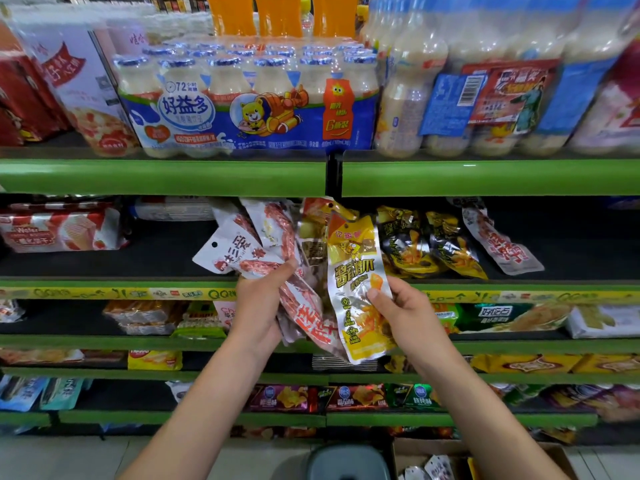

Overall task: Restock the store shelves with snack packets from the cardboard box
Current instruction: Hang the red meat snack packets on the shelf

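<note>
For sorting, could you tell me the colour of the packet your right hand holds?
Yellow and silver snack packet, pinched by the right hand; head view.

The second shelf point(104, 265) had open black deck on its left half, between the wafer packet point(59, 230) and the fanned snack packets point(256, 244), and more bare deck at the far right beyond the white-and-red packet point(502, 244). Its middle was crowded: black-and-yellow packets point(429, 244) leaned side by side there, and the green lip of the top shelf point(162, 176) hung low over the opening. Both hands were in front of that middle stretch, holding packets. Below, a grey stool point(346, 460) stood just beside the cardboard box point(408, 448) on the floor.
</note>
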